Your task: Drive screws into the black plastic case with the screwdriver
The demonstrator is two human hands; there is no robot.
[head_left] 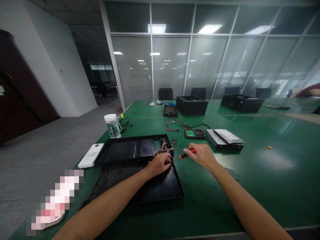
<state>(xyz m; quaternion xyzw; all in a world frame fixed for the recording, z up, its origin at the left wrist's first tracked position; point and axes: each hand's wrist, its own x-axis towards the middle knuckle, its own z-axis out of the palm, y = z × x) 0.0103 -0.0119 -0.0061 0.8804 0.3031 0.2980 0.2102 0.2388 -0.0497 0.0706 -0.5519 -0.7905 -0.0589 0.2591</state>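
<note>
One red-and-black screwdriver [184, 155] sits near the centre of the head view, wrapped firmly in the right hand's [201, 155] grip, its shaft pointing left. Its tip meets the curled left hand [160, 164] over the right side of an open black casing [127, 170]; what that grip pinches, I cannot tell. Striped wires [163, 147] lie just above, and green desk [262, 186] fills the lower right.

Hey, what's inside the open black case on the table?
Colored wires show at the right end of the black case. Whatever the wires and left grip cover can't be seen.
</note>
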